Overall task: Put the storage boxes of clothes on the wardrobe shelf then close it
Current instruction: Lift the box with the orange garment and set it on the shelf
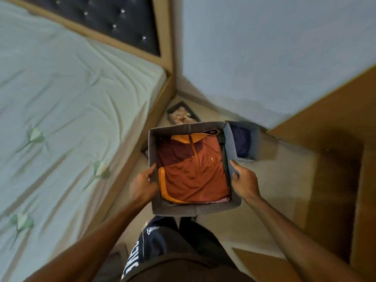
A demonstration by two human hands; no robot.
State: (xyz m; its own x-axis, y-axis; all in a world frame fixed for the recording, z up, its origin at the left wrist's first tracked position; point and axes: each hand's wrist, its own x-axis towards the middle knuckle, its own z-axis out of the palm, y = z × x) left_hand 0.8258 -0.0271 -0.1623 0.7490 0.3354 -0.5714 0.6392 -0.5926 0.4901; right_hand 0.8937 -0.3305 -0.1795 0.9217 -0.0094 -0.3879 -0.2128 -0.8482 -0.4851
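The box (193, 208), a grey fabric one with an open top, is held off the floor in front of the person, between both hands, above the strip of floor that runs between the bed and the wardrobe. Inside it lies a folded top (193, 171), rust-orange with a maroon shoulder panel, yellow-orange trim at the collar and along one side, and a zip down the front. A bit of checked cloth shows under the top at the near edge.

The left hand (143, 185) presses against the box's left wall, its thumb hooked over the rim and the other fingers curled on the outside. The right hand (245, 182) grips the right wall the same way, thumb lying along the top of the rim, fingers wrapped below it out of sight. Both forearms are bare and reach in from the lower corners.

Just beyond the held box, on the floor (280, 180), stands a second grey box (252, 143) with dark blue cloth in it, partly hidden behind the first box's right wall. Farther off, near the corner by the wall, a dark box (183, 113) holds something pale pink; the blur keeps me from telling what.

The bed (71, 98) fills the left side, with a pale green wrinkled sheet printed with small flowers, a wooden frame and a dark tufted headboard (105, 19). The brown wooden wardrobe (335, 129) stands on the right. A pale blue wall (274, 47) rises behind. Black shorts (173, 245) with white lettering show below the box.
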